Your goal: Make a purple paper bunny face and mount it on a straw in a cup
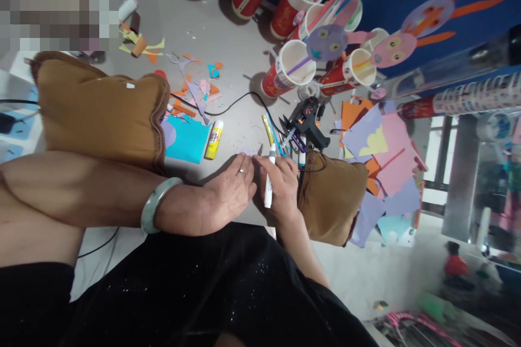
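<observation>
My right hand [280, 181] is closed around a white marker [269, 183], which slants up between the thumb and fingers. My left hand [230, 190] lies palm down right beside it, fingers bent and pressed together at the table. A small light purple paper piece [249, 150] shows just past the fingertips of my left hand; most of what lies under them is hidden. A yellow glue stick [214, 140] lies beyond my left hand, next to a sheet of blue paper [188, 138]. Beyond my right hand is a black glue gun [307, 124] with a cord.
Brown cushions [101, 111] lie at the left and right [334, 195] table edges. Paper scraps [195, 87] litter the middle. Red paper cups [288, 68] with straws and paper animal faces [328, 42] stand at the back. Coloured paper sheets [394, 160] are piled at right.
</observation>
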`<state>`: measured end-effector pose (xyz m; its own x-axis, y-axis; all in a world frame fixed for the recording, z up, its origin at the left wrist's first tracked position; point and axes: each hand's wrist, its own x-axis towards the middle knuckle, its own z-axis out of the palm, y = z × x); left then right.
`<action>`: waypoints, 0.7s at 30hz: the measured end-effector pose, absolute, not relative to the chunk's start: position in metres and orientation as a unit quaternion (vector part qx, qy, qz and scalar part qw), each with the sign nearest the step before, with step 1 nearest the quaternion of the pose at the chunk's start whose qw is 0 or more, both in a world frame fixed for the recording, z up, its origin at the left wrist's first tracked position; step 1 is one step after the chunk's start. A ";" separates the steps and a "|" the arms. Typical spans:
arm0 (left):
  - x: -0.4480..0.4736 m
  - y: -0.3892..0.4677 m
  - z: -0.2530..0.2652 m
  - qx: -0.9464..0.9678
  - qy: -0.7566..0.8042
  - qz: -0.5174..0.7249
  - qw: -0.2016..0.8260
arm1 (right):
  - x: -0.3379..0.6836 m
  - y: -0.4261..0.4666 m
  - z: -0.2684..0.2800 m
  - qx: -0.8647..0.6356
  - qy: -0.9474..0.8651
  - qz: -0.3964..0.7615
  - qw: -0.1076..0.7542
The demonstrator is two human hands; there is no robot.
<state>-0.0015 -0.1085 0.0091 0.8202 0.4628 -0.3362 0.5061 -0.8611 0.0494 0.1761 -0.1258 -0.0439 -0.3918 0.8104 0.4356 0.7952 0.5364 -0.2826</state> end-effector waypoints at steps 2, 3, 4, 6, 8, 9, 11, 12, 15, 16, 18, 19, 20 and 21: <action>-0.001 -0.108 0.010 0.952 0.250 -0.164 0.071 | 0.177 -0.126 -0.044 -0.476 -0.838 0.016 0.266; -0.001 -0.108 0.010 0.952 0.248 -0.165 0.070 | 0.177 -0.126 -0.044 -0.472 -0.840 0.018 0.266; -0.002 -0.108 0.009 0.953 0.249 -0.162 0.066 | 0.177 -0.126 -0.044 -0.471 -0.841 0.020 0.267; -0.002 -0.110 0.007 0.953 0.256 -0.152 0.056 | 0.178 -0.126 -0.044 -0.473 -0.839 0.023 0.269; -0.002 -0.112 0.004 0.952 0.263 -0.145 0.053 | 0.178 -0.127 -0.045 -0.477 -0.836 0.026 0.270; -0.002 -0.113 0.003 0.952 0.263 -0.146 0.055 | 0.178 -0.127 -0.045 -0.480 -0.834 0.029 0.270; -0.002 -0.115 0.001 0.952 0.263 -0.147 0.057 | 0.177 -0.127 -0.046 -0.483 -0.830 0.033 0.277; -0.002 -0.115 0.001 0.952 0.265 -0.144 0.056 | 0.177 -0.128 -0.046 -0.487 -0.824 0.036 0.287; -0.002 -0.114 0.000 0.951 0.269 -0.138 0.064 | 0.175 -0.132 -0.048 -0.508 -0.781 0.061 0.358; -0.002 -0.114 0.001 0.951 0.269 -0.140 0.068 | 0.174 -0.133 -0.048 -0.517 -0.756 0.078 0.394; -0.002 -0.113 0.001 0.951 0.262 -0.148 0.075 | 0.173 -0.136 -0.050 -0.537 -0.696 0.115 0.462; -0.002 -0.112 0.001 0.951 0.258 -0.151 0.076 | 0.171 -0.137 -0.051 -0.549 -0.665 0.132 0.489; -0.002 -0.112 0.001 0.952 0.255 -0.151 0.076 | 0.170 -0.137 -0.053 -0.561 -0.636 0.148 0.510; -0.002 -0.112 0.001 0.952 0.256 -0.148 0.075 | 0.169 -0.137 -0.054 -0.571 -0.609 0.162 0.526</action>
<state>-0.0020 -0.1119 0.0009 0.8253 0.4655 -0.3198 0.5096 -0.8579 0.0663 0.1692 -0.1371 -0.0542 0.2052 0.8662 0.4556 0.5253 0.2952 -0.7980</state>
